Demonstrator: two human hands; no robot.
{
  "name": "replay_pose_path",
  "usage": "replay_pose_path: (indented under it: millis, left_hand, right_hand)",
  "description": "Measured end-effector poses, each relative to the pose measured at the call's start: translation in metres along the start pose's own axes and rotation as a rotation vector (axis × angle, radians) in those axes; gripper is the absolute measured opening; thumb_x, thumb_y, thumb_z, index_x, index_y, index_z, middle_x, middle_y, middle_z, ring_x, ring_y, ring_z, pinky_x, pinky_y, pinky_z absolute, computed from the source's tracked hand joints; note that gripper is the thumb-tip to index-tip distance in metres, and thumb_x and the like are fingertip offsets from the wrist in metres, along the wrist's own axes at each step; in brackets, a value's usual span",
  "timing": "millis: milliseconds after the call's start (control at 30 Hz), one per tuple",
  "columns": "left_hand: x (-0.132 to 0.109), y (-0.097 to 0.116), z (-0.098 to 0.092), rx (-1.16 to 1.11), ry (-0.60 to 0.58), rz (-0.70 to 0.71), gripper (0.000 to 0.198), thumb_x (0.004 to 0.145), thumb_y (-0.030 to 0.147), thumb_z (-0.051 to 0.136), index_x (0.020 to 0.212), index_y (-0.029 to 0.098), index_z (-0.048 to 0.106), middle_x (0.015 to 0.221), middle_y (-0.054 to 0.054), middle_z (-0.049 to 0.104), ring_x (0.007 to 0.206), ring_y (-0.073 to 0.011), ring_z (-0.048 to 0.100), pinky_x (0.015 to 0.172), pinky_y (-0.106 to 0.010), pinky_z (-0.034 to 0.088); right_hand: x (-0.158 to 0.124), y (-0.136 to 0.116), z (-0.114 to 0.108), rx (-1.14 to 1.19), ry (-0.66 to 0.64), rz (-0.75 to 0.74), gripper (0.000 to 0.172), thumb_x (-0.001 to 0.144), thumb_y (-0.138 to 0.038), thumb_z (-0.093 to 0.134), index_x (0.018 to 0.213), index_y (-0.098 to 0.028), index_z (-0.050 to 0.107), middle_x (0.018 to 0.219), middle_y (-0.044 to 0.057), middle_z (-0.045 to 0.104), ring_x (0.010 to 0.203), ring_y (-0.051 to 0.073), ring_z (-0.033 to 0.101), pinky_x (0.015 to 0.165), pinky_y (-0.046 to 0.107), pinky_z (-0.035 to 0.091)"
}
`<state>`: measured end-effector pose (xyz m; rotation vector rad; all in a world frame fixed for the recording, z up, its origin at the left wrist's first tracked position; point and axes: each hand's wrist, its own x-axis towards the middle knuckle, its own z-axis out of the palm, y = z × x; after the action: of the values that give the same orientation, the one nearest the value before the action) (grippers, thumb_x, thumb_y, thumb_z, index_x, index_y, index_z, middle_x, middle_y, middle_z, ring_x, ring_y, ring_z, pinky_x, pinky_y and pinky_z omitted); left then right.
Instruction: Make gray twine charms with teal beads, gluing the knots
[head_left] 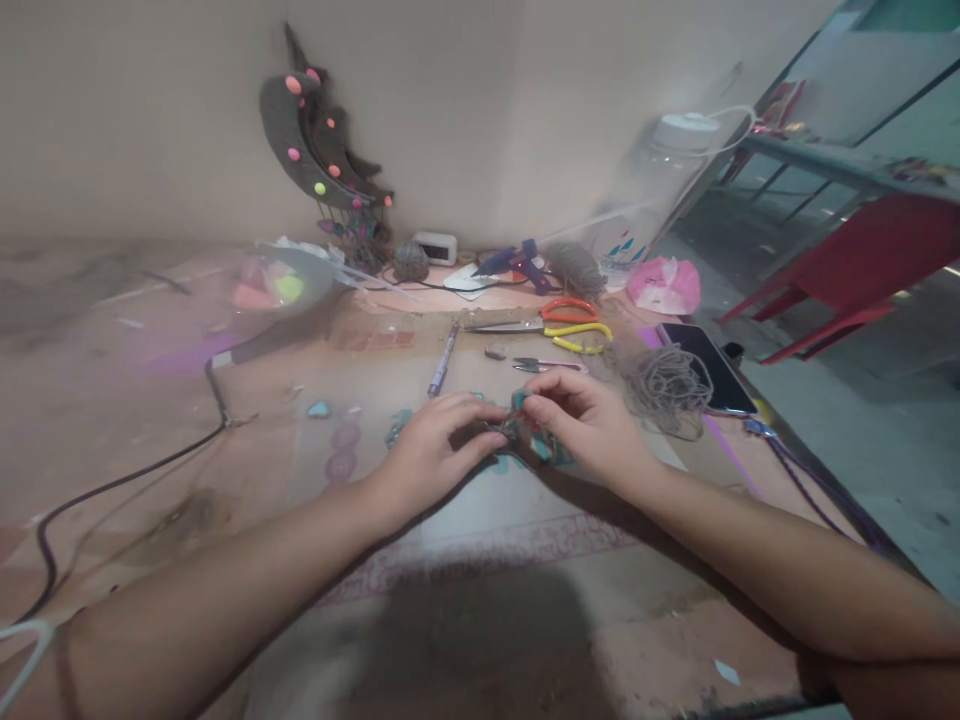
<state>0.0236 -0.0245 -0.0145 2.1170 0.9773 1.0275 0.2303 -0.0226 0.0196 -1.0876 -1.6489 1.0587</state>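
My left hand [435, 445] and my right hand [581, 415] meet at the middle of the table, fingers pinched together on a small teal and grey craft piece [516, 418] with thin cord. Both hands are closed on it, and the piece is mostly hidden by the fingers. Teal cut-out shapes [319, 409] lie on the table around the hands. A bundle of grey cord [664, 385] sits just right of my right hand.
Orange and yellow scissors [559, 320], small snips [544, 365], a purple pen [442, 360], a glue gun [517, 262] and a phone [709, 365] lie beyond the hands. A crescent decoration [315, 150] leans on the wall. A black cable [135, 470] crosses left. Red chair [862, 260] at right.
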Motion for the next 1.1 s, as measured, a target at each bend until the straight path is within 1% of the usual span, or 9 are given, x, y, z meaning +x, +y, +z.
replay_pose_path:
  millis: [200, 433, 500, 533, 600, 667, 700, 833, 1100]
  left_hand:
    - [0.0005, 0.0023, -0.0015, 0.002, -0.022, -0.009, 0.012, 0.095, 0.029, 0.064, 0.098, 0.022, 0.073, 0.096, -0.005, 0.076, 0.092, -0.0207, 0.070, 0.085, -0.036, 0.051]
    - [0.0005, 0.0041, -0.0028, -0.039, -0.036, -0.027, 0.013, 0.095, 0.028, 0.064, 0.088, 0.020, 0.071, 0.089, -0.004, 0.075, 0.088, -0.0195, 0.069, 0.085, -0.035, 0.051]
    - [0.0000, 0.0031, -0.0023, -0.045, -0.032, -0.043, 0.012, 0.095, 0.027, 0.065, 0.092, 0.020, 0.074, 0.092, -0.004, 0.076, 0.090, -0.0199, 0.069, 0.086, -0.035, 0.051]
    - [-0.0004, 0.0022, -0.0019, -0.043, -0.024, -0.050, 0.012, 0.094, 0.027, 0.065, 0.097, 0.021, 0.075, 0.094, -0.004, 0.077, 0.091, -0.0202, 0.070, 0.086, -0.035, 0.051]
    - [-0.0013, -0.0002, -0.0008, -0.034, -0.007, -0.061, 0.020, 0.094, 0.027, 0.065, 0.112, 0.024, 0.075, 0.099, -0.004, 0.077, 0.093, -0.0208, 0.070, 0.087, -0.036, 0.052]
    - [-0.0022, -0.0019, 0.0002, -0.031, 0.001, -0.063, 0.027, 0.094, 0.028, 0.065, 0.119, 0.025, 0.073, 0.100, -0.004, 0.078, 0.094, -0.0215, 0.071, 0.088, -0.037, 0.052]
    - [-0.0024, -0.0022, 0.0004, -0.034, -0.003, -0.066, 0.026, 0.094, 0.028, 0.065, 0.118, 0.024, 0.073, 0.100, -0.005, 0.078, 0.094, -0.0219, 0.071, 0.088, -0.037, 0.052]
    - [-0.0025, -0.0001, 0.0000, -0.053, -0.013, -0.090, 0.018, 0.095, 0.030, 0.062, 0.102, 0.021, 0.076, 0.099, -0.007, 0.078, 0.094, -0.0236, 0.071, 0.087, -0.039, 0.053]
    - [0.0001, 0.0045, -0.0027, -0.060, -0.027, -0.081, 0.014, 0.094, 0.028, 0.062, 0.088, 0.020, 0.072, 0.091, -0.005, 0.077, 0.089, -0.0208, 0.070, 0.087, -0.037, 0.052]
  right_hand:
    - [-0.0015, 0.0004, 0.0013, -0.005, -0.017, 0.002, 0.015, 0.086, -0.032, 0.068, 0.084, -0.018, 0.065, 0.074, 0.001, 0.070, 0.062, 0.011, 0.061, 0.059, 0.024, 0.049]
    - [-0.0028, 0.0011, 0.0015, -0.045, 0.020, -0.022, 0.012, 0.085, -0.030, 0.068, 0.083, -0.018, 0.066, 0.076, 0.001, 0.070, 0.066, 0.012, 0.063, 0.063, 0.025, 0.050]
    - [-0.0028, 0.0012, 0.0012, -0.054, 0.029, -0.034, 0.013, 0.085, -0.030, 0.068, 0.083, -0.018, 0.066, 0.076, 0.002, 0.070, 0.067, 0.013, 0.064, 0.064, 0.026, 0.051]
    - [-0.0028, 0.0012, 0.0010, -0.055, 0.033, -0.039, 0.013, 0.085, -0.031, 0.068, 0.084, -0.018, 0.066, 0.076, 0.002, 0.071, 0.067, 0.014, 0.064, 0.065, 0.026, 0.051]
    - [-0.0025, 0.0013, 0.0005, -0.053, 0.039, -0.043, 0.013, 0.086, -0.031, 0.068, 0.084, -0.018, 0.066, 0.075, 0.002, 0.070, 0.067, 0.014, 0.064, 0.065, 0.027, 0.051]
    - [-0.0023, 0.0017, 0.0000, -0.051, 0.043, -0.040, 0.013, 0.086, -0.031, 0.068, 0.084, -0.018, 0.066, 0.075, 0.001, 0.070, 0.066, 0.014, 0.064, 0.065, 0.027, 0.051]
    - [-0.0023, 0.0020, -0.0001, -0.048, 0.044, -0.036, 0.013, 0.086, -0.031, 0.067, 0.084, -0.018, 0.066, 0.075, 0.001, 0.070, 0.066, 0.014, 0.064, 0.065, 0.027, 0.050]
    - [-0.0025, 0.0042, 0.0001, -0.031, 0.046, -0.030, 0.012, 0.086, -0.030, 0.068, 0.085, -0.018, 0.066, 0.075, 0.001, 0.071, 0.067, 0.013, 0.064, 0.065, 0.026, 0.050]
    - [-0.0033, 0.0066, 0.0005, -0.032, 0.035, -0.032, 0.013, 0.087, -0.031, 0.068, 0.085, -0.018, 0.066, 0.075, 0.001, 0.070, 0.066, 0.013, 0.063, 0.062, 0.025, 0.049]
